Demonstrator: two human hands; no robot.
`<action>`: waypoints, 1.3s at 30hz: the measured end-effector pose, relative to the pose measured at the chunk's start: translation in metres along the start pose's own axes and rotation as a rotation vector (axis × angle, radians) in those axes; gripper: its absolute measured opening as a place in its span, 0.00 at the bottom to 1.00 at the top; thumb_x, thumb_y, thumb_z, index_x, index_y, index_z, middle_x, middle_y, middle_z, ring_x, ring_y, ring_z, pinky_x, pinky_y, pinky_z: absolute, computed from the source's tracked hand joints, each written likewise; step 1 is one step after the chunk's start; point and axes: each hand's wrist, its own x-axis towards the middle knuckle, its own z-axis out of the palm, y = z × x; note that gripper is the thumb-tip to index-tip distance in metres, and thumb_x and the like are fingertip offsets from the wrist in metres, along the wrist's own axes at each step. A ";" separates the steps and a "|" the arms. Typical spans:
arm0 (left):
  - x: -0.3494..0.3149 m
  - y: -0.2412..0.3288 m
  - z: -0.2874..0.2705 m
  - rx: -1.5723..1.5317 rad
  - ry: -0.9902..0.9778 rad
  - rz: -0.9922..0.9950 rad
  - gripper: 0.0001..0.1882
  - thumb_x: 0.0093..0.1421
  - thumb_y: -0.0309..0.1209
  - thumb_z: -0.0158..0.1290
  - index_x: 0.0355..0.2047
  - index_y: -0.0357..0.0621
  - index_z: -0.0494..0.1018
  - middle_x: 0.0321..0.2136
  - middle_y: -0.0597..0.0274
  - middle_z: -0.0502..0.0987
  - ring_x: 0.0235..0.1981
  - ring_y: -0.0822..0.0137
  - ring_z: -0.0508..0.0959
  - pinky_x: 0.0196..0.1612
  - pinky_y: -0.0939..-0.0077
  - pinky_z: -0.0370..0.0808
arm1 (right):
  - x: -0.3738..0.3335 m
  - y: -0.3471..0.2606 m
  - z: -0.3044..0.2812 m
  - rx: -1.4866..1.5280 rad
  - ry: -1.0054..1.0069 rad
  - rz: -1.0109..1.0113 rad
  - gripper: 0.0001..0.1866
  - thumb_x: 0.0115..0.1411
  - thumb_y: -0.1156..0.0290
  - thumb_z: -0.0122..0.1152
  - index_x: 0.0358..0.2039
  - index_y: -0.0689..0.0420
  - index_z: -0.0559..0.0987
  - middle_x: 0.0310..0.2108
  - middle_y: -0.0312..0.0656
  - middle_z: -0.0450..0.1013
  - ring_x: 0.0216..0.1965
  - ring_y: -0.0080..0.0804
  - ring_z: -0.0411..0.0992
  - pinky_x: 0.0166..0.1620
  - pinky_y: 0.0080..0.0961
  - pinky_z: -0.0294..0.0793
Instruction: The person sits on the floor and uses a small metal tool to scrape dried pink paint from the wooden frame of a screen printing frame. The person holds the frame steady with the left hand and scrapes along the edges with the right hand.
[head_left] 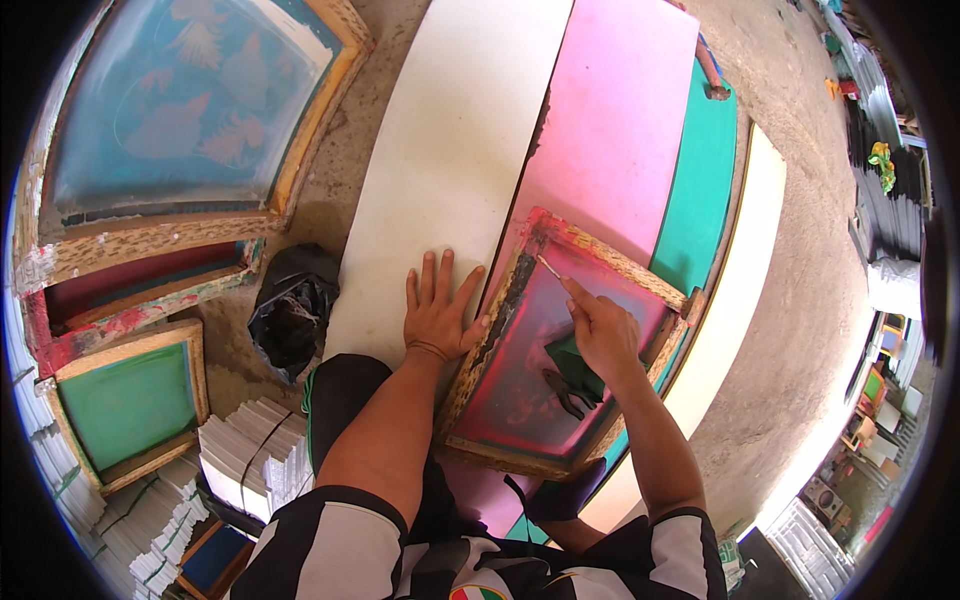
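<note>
My left hand (437,308) lies flat with its fingers spread on a white board (455,130); its thumb reaches the side of a wooden screen-printing frame (505,456). The frame rests slantwise across the boards, its pinkish mesh (510,400) stained red along the edges. Over the mesh, my right hand (607,335) is closed around a thin tool with a slender metal shaft (549,267), whose tip points at the frame's far left corner. The tool's handle is hidden in the fingers. Below that hand, pliers (568,392) and a dark green piece (577,362) lie on the mesh.
Pink (620,110), green (698,200) and cream (752,240) boards run alongside the white one. At left stand a large blue screen frame (325,120), a green screen frame (130,400), a black plastic bag (292,310) and stacked white sheets (250,450). A hammer (712,75) lies beyond the pink board.
</note>
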 end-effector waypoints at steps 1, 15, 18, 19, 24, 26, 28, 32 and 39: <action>0.000 0.000 0.000 -0.002 0.001 -0.001 0.39 0.64 0.65 0.42 0.74 0.72 0.61 0.78 0.47 0.46 0.78 0.41 0.42 0.75 0.36 0.39 | 0.000 0.000 0.000 -0.016 0.002 0.000 0.20 0.69 0.59 0.59 0.60 0.29 0.80 0.25 0.44 0.75 0.28 0.49 0.78 0.32 0.47 0.77; 0.000 0.002 0.001 0.041 0.022 0.004 0.39 0.65 0.64 0.42 0.74 0.71 0.61 0.78 0.48 0.47 0.78 0.41 0.42 0.75 0.34 0.40 | 0.007 -0.040 -0.010 -0.318 -0.158 0.012 0.25 0.68 0.63 0.56 0.65 0.39 0.74 0.28 0.47 0.77 0.25 0.50 0.79 0.29 0.49 0.78; 0.000 0.002 0.000 0.054 -0.004 -0.007 0.39 0.65 0.64 0.42 0.74 0.71 0.61 0.78 0.48 0.46 0.78 0.42 0.41 0.75 0.35 0.39 | 0.010 -0.023 -0.006 -0.230 -0.157 -0.020 0.24 0.70 0.63 0.55 0.67 0.38 0.73 0.28 0.48 0.78 0.24 0.52 0.78 0.30 0.51 0.78; 0.000 0.002 0.001 0.063 -0.012 -0.012 0.39 0.64 0.64 0.43 0.74 0.71 0.61 0.78 0.48 0.46 0.79 0.42 0.41 0.75 0.35 0.38 | 0.009 -0.018 -0.005 -0.223 -0.158 -0.037 0.25 0.70 0.64 0.54 0.67 0.39 0.73 0.29 0.49 0.78 0.25 0.53 0.78 0.31 0.52 0.78; 0.001 0.002 -0.002 0.021 -0.024 -0.022 0.39 0.64 0.64 0.43 0.74 0.72 0.60 0.78 0.49 0.45 0.79 0.42 0.40 0.75 0.35 0.38 | 0.008 0.003 0.006 0.117 -0.139 -0.016 0.24 0.70 0.64 0.55 0.66 0.41 0.75 0.29 0.48 0.80 0.31 0.53 0.80 0.37 0.49 0.79; 0.001 0.002 -0.001 0.007 -0.017 -0.016 0.39 0.64 0.63 0.43 0.74 0.71 0.61 0.78 0.47 0.47 0.78 0.41 0.42 0.75 0.34 0.39 | 0.011 0.018 0.021 0.395 -0.089 -0.032 0.22 0.71 0.64 0.57 0.65 0.43 0.76 0.35 0.48 0.81 0.33 0.52 0.81 0.39 0.45 0.79; 0.004 0.003 0.002 -0.015 0.014 0.003 0.38 0.63 0.61 0.43 0.73 0.70 0.63 0.76 0.45 0.50 0.77 0.38 0.45 0.74 0.32 0.41 | 0.015 0.035 0.045 0.569 0.048 -0.133 0.19 0.72 0.65 0.60 0.62 0.48 0.79 0.45 0.49 0.84 0.36 0.50 0.82 0.40 0.35 0.79; 0.000 0.000 -0.001 0.016 -0.008 -0.016 0.39 0.64 0.65 0.42 0.73 0.72 0.62 0.78 0.49 0.46 0.78 0.42 0.41 0.75 0.35 0.39 | 0.019 0.021 0.022 0.422 -0.191 0.055 0.20 0.73 0.66 0.59 0.63 0.51 0.78 0.47 0.45 0.84 0.38 0.36 0.83 0.42 0.32 0.79; 0.000 0.000 -0.001 0.005 0.055 0.015 0.38 0.64 0.62 0.42 0.72 0.68 0.64 0.76 0.44 0.51 0.77 0.37 0.47 0.73 0.31 0.44 | 0.004 0.028 0.019 0.469 -0.017 0.003 0.20 0.71 0.62 0.59 0.62 0.38 0.80 0.32 0.46 0.80 0.32 0.46 0.79 0.37 0.40 0.76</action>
